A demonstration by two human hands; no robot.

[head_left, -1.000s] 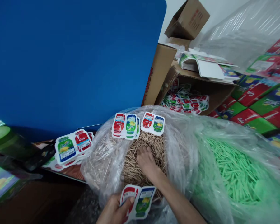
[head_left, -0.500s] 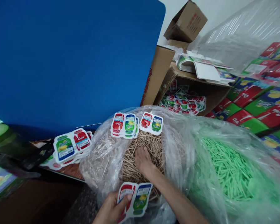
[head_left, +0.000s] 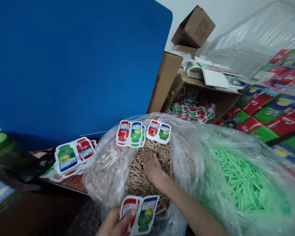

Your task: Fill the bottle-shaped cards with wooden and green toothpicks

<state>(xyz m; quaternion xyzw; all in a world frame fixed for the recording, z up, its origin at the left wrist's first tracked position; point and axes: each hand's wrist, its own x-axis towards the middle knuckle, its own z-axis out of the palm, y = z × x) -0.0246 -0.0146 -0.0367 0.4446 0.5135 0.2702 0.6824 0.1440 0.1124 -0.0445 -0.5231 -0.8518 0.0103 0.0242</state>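
My left hand (head_left: 118, 223) grips a printed card (head_left: 145, 213) at the bottom, thumb across its face. The card has a white border and shows a red jar shape beside a green-and-blue "Sprite" one. My right hand (head_left: 153, 168) is down in a heap of thin brown sticks (head_left: 139, 178), fingers bent and close together. Its fingertips are hidden among the sticks. A clear plastic bag (head_left: 105, 177) surrounds this heap. On its far edge lie a few overlapping cards (head_left: 129, 133) and, beside them, another card (head_left: 158, 131).
To the right, green sticks (head_left: 244, 180) fill another plastic bag. More cards (head_left: 73, 154) lie on a brown surface at left. A blue panel (head_left: 76, 65) stands behind. Beyond are an open carton (head_left: 226, 101) of cards and stacked red-and-green boxes (head_left: 282, 111).
My right hand has shifted slightly within the brown sticks, its fingers more bent. My left hand still grips the card, a little lower in view. The whole view has moved slightly.
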